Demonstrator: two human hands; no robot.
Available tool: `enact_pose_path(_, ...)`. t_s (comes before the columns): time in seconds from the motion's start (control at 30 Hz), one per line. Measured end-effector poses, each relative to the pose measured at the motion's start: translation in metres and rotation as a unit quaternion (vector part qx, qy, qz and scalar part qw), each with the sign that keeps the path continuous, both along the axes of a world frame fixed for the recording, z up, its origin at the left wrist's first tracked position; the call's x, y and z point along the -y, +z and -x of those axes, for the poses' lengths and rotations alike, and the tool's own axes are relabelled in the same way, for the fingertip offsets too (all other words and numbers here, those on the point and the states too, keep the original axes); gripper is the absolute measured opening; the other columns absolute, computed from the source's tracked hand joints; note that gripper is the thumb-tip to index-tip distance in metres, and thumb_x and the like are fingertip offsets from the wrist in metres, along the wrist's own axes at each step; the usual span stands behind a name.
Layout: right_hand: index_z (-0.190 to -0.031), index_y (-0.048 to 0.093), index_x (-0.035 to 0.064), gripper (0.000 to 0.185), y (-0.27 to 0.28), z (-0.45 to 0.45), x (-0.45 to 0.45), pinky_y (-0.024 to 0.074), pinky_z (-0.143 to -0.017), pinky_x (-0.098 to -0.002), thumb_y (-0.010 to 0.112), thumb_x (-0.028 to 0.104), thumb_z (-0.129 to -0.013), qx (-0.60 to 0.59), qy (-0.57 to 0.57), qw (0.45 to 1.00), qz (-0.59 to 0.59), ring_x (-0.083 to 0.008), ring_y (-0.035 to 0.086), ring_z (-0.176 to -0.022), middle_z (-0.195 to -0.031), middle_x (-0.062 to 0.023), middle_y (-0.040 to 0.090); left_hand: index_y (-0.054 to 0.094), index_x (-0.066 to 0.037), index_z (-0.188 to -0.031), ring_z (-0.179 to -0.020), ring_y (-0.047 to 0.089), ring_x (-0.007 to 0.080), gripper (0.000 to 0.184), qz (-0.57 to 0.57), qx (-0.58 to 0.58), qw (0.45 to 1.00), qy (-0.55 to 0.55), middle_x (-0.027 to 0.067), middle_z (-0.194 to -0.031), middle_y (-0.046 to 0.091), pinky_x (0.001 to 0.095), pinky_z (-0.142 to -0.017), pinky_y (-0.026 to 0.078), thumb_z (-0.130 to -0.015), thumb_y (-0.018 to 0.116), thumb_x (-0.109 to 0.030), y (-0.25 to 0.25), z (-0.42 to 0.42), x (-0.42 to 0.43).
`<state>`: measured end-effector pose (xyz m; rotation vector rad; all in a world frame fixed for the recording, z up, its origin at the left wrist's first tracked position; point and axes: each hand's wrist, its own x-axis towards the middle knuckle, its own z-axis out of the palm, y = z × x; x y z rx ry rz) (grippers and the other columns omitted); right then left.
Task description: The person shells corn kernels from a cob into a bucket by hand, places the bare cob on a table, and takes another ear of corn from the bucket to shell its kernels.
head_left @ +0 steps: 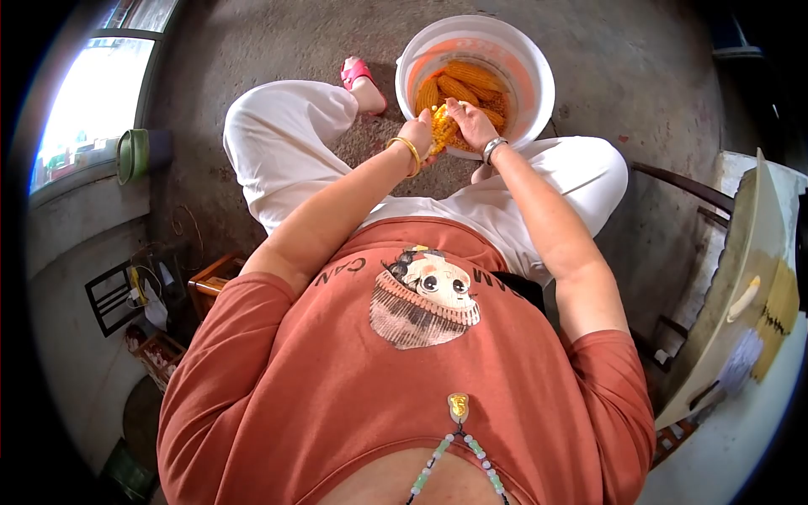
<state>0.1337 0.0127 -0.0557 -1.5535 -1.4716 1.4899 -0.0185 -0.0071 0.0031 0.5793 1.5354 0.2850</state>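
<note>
The wide bucket (539,80) is standing on the concrete floor (278,46) between the person's knees, open floor spreading beyond its far rim. Inside, loose corn cobs (475,77) are lying low against the wall. Just over the near rim, the left hand (473,123) and right hand (418,133) are curling closed around one partly stripped cob (443,129), fingers pressing its kernels.

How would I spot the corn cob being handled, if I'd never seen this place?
Find the big white bucket on the floor beyond the person's lap. At its near side, look between the left hand and right hand. The held cob is brighter yellow than those lying inside.
</note>
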Motion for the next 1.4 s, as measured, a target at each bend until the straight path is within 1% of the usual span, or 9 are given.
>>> enact_pose_path(0.2, -0.108, 0.058, 0.0003, 0.059, 0.013, -0.005, 0.004, 0.0411, -0.087, -0.0287, 0.058, 0.054, -0.084, -0.002, 0.037, 0.999, 0.035, -0.0168, 0.055, -0.095, -0.102, -0.0086, 0.061, 0.055, -0.01, -0.1, -0.036, 0.044, 0.0156, 0.056, -0.008, 0.008, 1.0, 0.004, 0.0083, -0.065, 0.059, 0.028, -0.031, 0.032, -0.094, 0.021, -0.054, 0.005, -0.001, 0.002)
enact_pose_path(0.3, -0.11, 0.054, -0.0021, 0.063, 0.01, -0.004, 0.004, 0.045, -0.083, -0.0299, 0.062, 0.053, -0.081, -0.097, 0.048, 0.993, 0.038, -0.0173, 0.057, -0.091, -0.097, -0.0098, 0.062, 0.055, -0.01, -0.1, -0.036, 0.044, 0.0154, 0.055, -0.046, -0.028, 0.998, 0.021, 0.0081, -0.064, 0.058, 0.0278, -0.031, 0.033, -0.094, 0.022, -0.053, 0.016, -0.008, 0.007)
enact_pose_path(0.4, -0.11, 0.053, 0.0018, 0.051, 0.025, -0.007, 0.004, 0.0455, -0.075, -0.0257, 0.059, 0.046, -0.086, -0.188, 0.059, 0.971, 0.135, -0.0111, 0.053, -0.079, -0.089, -0.0037, 0.059, 0.055, -0.011, -0.101, -0.036, 0.043, 0.015, 0.055, -0.009, -0.009, 1.0, 0.01, 0.0077, -0.065, 0.058, 0.0275, -0.031, 0.032, -0.094, 0.021, -0.054, 0.01, -0.003, 0.004)
enact_pose_path(0.6, -0.105, 0.053, 0.0069, 0.038, 0.012, -0.013, 0.002, 0.036, -0.052, -0.0186, 0.056, 0.042, -0.089, -0.213, 0.087, 0.961, 0.15, -0.004, 0.043, -0.059, -0.074, 0.0027, 0.051, 0.055, -0.012, -0.102, -0.037, 0.041, 0.0139, 0.055, 0.018, 0.025, 0.999, -0.009, 0.0074, -0.068, 0.059, 0.0269, -0.031, 0.03, -0.094, 0.02, -0.054, 0.008, 0.004, 0.0)
enact_pose_path(0.8, -0.099, 0.054, 0.0076, 0.036, 0.02, -0.006, 0.005, 0.0324, -0.046, -0.0197, 0.056, 0.042, -0.088, -0.262, 0.004, 0.956, 0.13, -0.0045, 0.041, -0.052, -0.067, 0.0038, 0.05, 0.056, -0.014, -0.102, -0.038, 0.043, 0.0131, 0.054, 0.025, 0.101, 0.995, 0.007, 0.0074, -0.069, 0.06, 0.0245, -0.031, 0.029, -0.094, 0.023, -0.056, 0.011, 0.012, 0.001)
enact_pose_path(0.9, -0.097, 0.055, 0.0075, 0.036, 0.026, -0.01, 0.008, 0.032, -0.045, -0.0199, 0.056, 0.042, -0.088, -0.157, 0.062, 0.979, 0.112, -0.0049, 0.042, -0.051, -0.066, 0.003, 0.05, 0.056, -0.015, -0.102, -0.038, 0.044, 0.0124, 0.054, 0.036, 0.104, 0.994, 0.005, 0.0067, -0.069, 0.06, 0.0233, -0.031, 0.028, -0.093, 0.025, -0.058, 0.013, 0.011, 0.001)
enact_pose_path(1.1, -0.099, 0.052, 0.0089, 0.04, 0.023, -0.011, 0.005, 0.0332, -0.044, -0.0191, 0.058, 0.046, -0.087, -0.166, 0.086, 0.976, 0.116, -0.0043, 0.041, -0.049, -0.068, 0.0031, 0.05, 0.056, -0.016, -0.1, -0.038, 0.042, 0.0094, 0.057, 0.043, 0.169, 0.985, -0.016, 0.0047, -0.067, 0.057, 0.0199, -0.031, 0.026, -0.086, 0.035, -0.067, 0.017, 0.015, 0.0)
enact_pose_path(1.2, -0.098, 0.055, 0.0023, 0.051, 0.007, -0.014, 0.003, 0.0433, -0.056, -0.026, 0.058, 0.051, -0.084, -0.107, 0.084, 0.988, 0.079, -0.0113, 0.053, -0.06, -0.072, -0.0036, 0.058, 0.056, -0.015, -0.096, -0.038, 0.041, 0.0074, 0.054, 0.023, 0.144, 0.988, -0.041, 0.0035, -0.068, 0.055, 0.018, -0.031, 0.025, -0.085, 0.043, -0.066, 0.025, 0.01, 0.002)
enact_pose_path(1.4, -0.092, 0.06, 0.0055, 0.051, -0.017, -0.009, 0.001, 0.0375, -0.048, -0.0215, 0.054, 0.056, -0.085, -0.029, 0.051, 0.996, -0.072, -0.005, 0.047, -0.055, -0.071, -0.0001, 0.056, 0.049, -0.014, -0.102, -0.04, 0.04, 0.0058, 0.04, -0.051, 0.12, 0.989, -0.071, 0.0006, -0.07, 0.05, 0.0174, -0.031, 0.024, -0.083, 0.064, -0.045, 0.016, 0.008, 0.009)
